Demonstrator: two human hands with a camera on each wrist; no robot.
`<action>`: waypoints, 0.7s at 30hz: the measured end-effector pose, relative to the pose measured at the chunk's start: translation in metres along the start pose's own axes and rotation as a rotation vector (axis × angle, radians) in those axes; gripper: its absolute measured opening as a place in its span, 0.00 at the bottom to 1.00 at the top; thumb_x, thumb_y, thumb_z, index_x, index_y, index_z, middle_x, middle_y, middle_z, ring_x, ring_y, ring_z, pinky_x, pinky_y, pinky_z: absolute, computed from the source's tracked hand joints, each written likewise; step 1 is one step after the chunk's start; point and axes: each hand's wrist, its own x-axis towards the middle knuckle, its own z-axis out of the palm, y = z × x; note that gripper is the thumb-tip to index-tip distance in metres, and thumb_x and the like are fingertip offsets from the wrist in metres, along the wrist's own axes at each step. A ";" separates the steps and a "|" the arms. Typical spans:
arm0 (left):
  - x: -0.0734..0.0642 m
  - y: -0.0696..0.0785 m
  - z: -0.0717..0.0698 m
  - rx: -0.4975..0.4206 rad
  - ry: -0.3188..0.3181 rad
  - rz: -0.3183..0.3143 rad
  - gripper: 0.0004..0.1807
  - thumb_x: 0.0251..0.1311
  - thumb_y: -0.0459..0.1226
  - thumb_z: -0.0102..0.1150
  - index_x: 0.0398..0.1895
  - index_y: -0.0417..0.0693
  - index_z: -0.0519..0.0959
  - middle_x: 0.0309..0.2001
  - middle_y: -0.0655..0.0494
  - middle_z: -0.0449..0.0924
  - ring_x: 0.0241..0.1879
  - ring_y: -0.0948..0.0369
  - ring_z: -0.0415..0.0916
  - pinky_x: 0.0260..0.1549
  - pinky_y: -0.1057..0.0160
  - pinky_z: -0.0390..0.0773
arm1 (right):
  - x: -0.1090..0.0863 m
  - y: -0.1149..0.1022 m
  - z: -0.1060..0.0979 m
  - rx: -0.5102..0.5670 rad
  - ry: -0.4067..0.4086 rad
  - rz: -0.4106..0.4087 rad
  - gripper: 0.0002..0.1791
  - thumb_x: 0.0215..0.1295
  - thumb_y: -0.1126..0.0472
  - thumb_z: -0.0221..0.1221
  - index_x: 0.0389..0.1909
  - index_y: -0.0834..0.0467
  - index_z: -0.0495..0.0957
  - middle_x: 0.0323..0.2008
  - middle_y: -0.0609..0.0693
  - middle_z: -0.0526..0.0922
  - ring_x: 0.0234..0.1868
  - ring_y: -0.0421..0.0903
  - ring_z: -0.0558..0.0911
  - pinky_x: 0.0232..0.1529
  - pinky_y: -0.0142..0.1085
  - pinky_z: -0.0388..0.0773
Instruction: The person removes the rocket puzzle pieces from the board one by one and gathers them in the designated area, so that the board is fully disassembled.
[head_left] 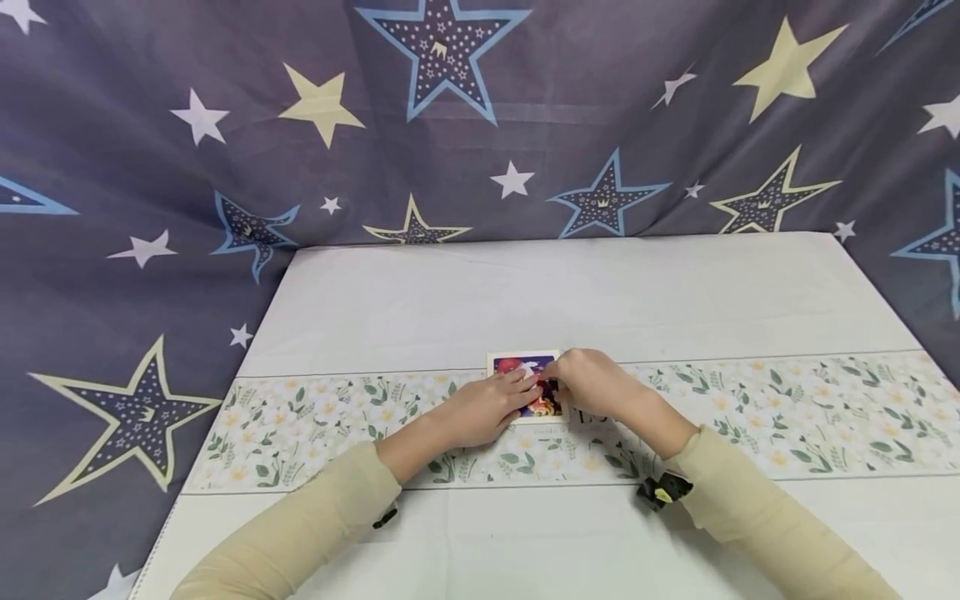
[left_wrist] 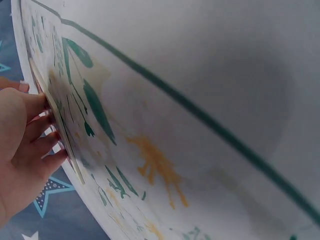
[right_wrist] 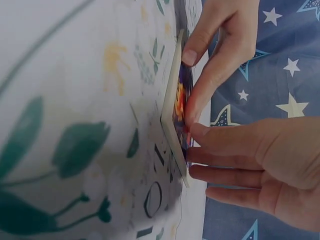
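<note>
A small picture board (head_left: 543, 407) with a cream border and a colourful purple, red and orange print lies flat on the tabletop. My left hand (head_left: 483, 410) rests on its left part, fingers extended over the picture. From the right, my right hand (head_left: 594, 383) reaches onto the board with thumb and fingertips close together at the picture. In the right wrist view, the right thumb (right_wrist: 202, 131) meets the left index fingertip above the board's cream edge (right_wrist: 171, 100). I cannot tell whether the right fingertips pinch a small piece. The left wrist view shows the left fingers (left_wrist: 42, 145) along the board.
A white table cover (head_left: 570, 292) has a floral band (head_left: 315, 425) running across it, with dark printed letters (head_left: 591, 415) beside the board. Behind and at the sides hangs a dark blue-grey cloth (head_left: 247, 50) printed with stars.
</note>
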 end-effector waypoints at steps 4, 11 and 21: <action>-0.001 0.001 0.001 0.015 -0.005 0.012 0.26 0.72 0.40 0.45 0.72 0.50 0.62 0.74 0.54 0.58 0.75 0.53 0.55 0.72 0.56 0.59 | 0.007 0.005 0.001 0.000 0.025 0.013 0.15 0.51 0.65 0.70 0.42 0.61 0.86 0.39 0.53 0.89 0.42 0.49 0.87 0.47 0.41 0.84; -0.001 0.001 0.001 0.027 0.011 0.019 0.26 0.71 0.39 0.46 0.71 0.49 0.63 0.73 0.52 0.61 0.74 0.53 0.57 0.72 0.57 0.61 | 0.015 0.010 0.002 0.028 0.059 0.042 0.14 0.51 0.68 0.69 0.42 0.64 0.85 0.41 0.56 0.88 0.46 0.53 0.85 0.51 0.43 0.82; 0.000 0.000 0.001 -0.010 0.003 0.007 0.26 0.71 0.39 0.46 0.72 0.50 0.63 0.73 0.54 0.60 0.74 0.54 0.56 0.72 0.56 0.61 | 0.025 0.016 0.005 0.051 0.072 0.032 0.12 0.50 0.67 0.70 0.38 0.63 0.86 0.35 0.54 0.85 0.39 0.49 0.84 0.47 0.41 0.83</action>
